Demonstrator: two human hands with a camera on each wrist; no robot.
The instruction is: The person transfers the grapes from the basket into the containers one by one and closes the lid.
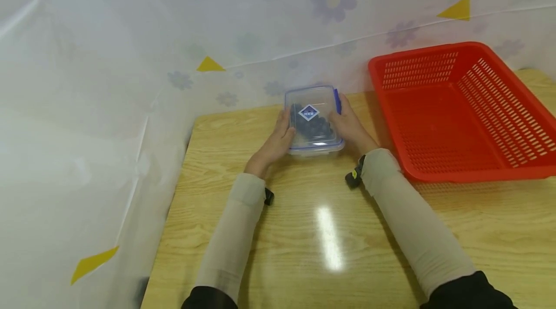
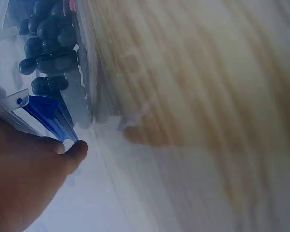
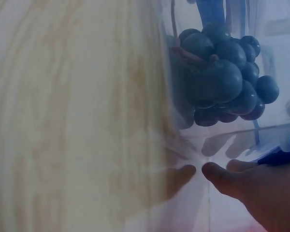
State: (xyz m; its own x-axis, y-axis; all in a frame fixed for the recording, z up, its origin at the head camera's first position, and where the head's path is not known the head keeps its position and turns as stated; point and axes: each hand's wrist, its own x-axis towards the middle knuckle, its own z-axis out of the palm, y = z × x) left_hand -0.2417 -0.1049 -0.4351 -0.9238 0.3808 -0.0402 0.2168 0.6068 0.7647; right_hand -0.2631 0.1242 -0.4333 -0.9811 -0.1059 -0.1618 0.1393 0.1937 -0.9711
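A clear plastic food container (image 1: 319, 98) with a blue-edged lid sits at the back of the wooden table, a blue-and-white label on top. Inside it lies a bunch of dark grapes (image 3: 222, 79), also seen through the wall in the left wrist view. My left hand (image 1: 278, 140) grips the container's left side, its fingertips at a blue latch (image 2: 50, 113) in the left wrist view. On the opposite side my right hand (image 1: 351, 125) holds the container, thumb over the lid's edge and fingers by another blue latch (image 1: 337, 101). The undersides of both hands are hidden.
A large red plastic basket (image 1: 434, 174) with slotted walls stands right of the container, close to the right forearm. White flowered sheeting (image 1: 243, 24) rises behind the table (image 1: 304, 246) and along its left edge. Yellow tape pieces (image 1: 210, 64) mark the sheeting.
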